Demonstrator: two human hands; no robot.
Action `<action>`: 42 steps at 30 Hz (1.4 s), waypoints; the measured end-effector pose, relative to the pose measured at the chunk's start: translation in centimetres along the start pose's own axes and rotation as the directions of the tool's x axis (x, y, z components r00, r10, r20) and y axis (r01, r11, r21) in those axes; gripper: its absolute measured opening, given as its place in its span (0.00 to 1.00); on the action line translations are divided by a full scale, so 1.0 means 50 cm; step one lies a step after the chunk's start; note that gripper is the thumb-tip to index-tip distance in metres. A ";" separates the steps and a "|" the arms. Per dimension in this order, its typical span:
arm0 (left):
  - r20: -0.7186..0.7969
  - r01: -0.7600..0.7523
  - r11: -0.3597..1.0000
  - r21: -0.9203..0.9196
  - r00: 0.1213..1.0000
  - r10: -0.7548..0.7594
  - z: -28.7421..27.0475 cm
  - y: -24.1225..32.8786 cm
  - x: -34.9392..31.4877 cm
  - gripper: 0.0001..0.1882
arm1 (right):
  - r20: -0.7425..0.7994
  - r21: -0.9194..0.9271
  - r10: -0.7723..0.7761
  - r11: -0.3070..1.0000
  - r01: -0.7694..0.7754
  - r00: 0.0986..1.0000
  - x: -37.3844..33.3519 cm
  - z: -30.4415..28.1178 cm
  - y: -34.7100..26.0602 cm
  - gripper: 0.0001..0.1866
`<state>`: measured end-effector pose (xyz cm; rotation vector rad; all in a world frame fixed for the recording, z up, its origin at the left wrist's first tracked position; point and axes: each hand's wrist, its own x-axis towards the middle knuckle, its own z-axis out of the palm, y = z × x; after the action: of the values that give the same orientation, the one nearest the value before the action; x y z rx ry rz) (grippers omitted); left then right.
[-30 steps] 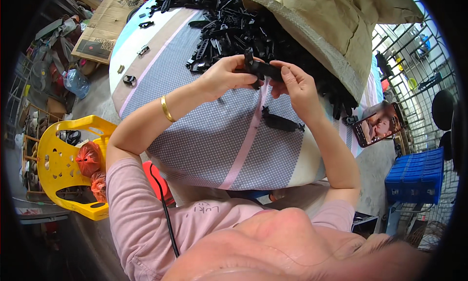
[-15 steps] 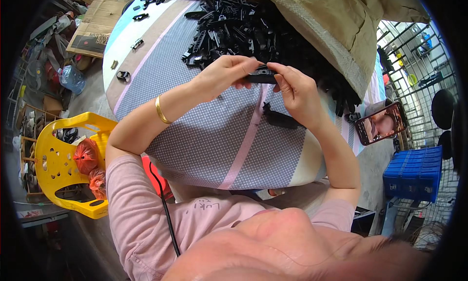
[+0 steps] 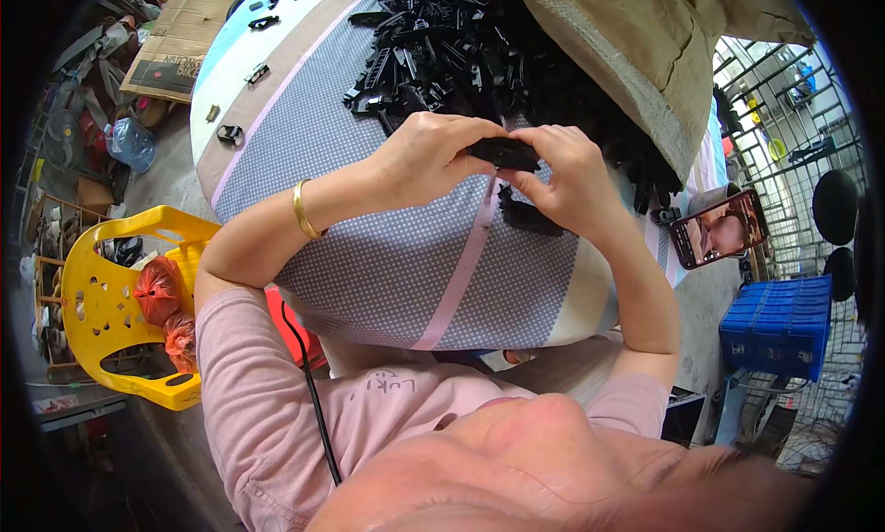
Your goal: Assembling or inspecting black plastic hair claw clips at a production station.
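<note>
Between my two hands is a dark, elongated black plastic part (image 3: 505, 152), raised above the cloth-covered table. The fingers and thumb of my left hand (image 3: 438, 159) pinch its left end. At its right end, my right hand (image 3: 562, 177) grips it the same way. What the part is exactly, I cannot make out. Just below my right hand, another black plastic piece (image 3: 527, 215) lies on the dotted cloth (image 3: 396, 255). Beyond my hands spreads a large heap of black plastic parts (image 3: 442, 57).
A brown paper sack (image 3: 636, 62) lies over the heap's right side. A phone (image 3: 721, 230) leans at the table's right edge. Several small pieces, one a black clip (image 3: 230, 135), lie at the left. A yellow chair (image 3: 88, 301) stands left, a blue crate (image 3: 776, 325) right.
The black part has turned in my hands and now shows a broader dark face. My left fingers have shifted on its left end, and my right thumb has moved lower along it.
</note>
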<state>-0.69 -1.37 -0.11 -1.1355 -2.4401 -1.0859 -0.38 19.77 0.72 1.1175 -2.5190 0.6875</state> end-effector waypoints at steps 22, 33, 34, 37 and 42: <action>-0.025 -0.095 0.919 0.382 0.993 0.114 -0.037 -0.102 0.038 0.14 | 0.020 -0.245 0.288 0.930 -0.274 0.958 -0.009 0.003 0.076 0.19; 0.076 0.485 0.865 -0.128 0.875 -0.479 -0.025 -0.055 0.043 0.17 | 0.181 0.911 0.488 0.244 -0.332 0.854 0.011 -0.014 0.054 0.16; 0.073 0.486 0.865 -0.125 0.874 -0.480 -0.022 -0.051 0.040 0.17 | 0.223 0.949 0.461 0.099 -0.300 0.859 0.010 -0.011 0.056 0.15; 0.221 0.508 0.481 -0.715 0.816 -0.534 -0.002 -0.049 0.033 0.25 | 0.191 0.964 0.495 0.070 -0.258 0.848 0.010 0.010 0.042 0.14; 0.182 0.454 0.494 -0.742 0.845 -0.503 0.018 -0.027 0.027 0.22 | -0.007 0.865 0.491 0.440 -0.241 0.871 0.012 0.038 -0.010 0.16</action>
<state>-2.48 -0.57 -0.77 -0.4956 -2.3098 -2.4713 -0.54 18.10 -0.46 0.5533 -2.1540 2.2192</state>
